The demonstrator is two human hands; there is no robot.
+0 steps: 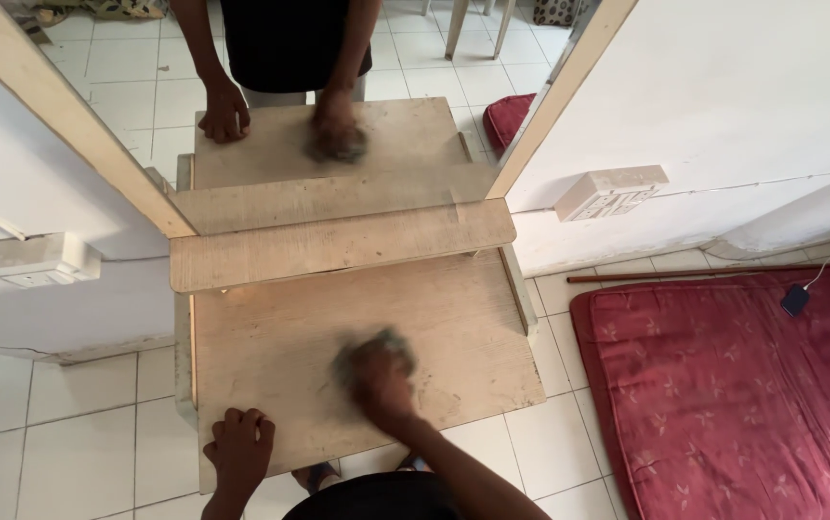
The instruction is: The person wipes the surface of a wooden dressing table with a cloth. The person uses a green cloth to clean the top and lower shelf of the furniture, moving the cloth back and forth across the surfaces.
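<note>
My right hand grips a grey scrubbing pad, blurred, mid wooden table. My left hand clamps the near edge, curled shut on the wood. Mirror leans at the far edge. Risk: a hard push could jolt it loose.

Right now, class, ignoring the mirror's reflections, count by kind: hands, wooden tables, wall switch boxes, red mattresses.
Hands: 2, left hand and right hand
Wooden table: 1
Wall switch boxes: 2
Red mattress: 1
Total: 6
</note>
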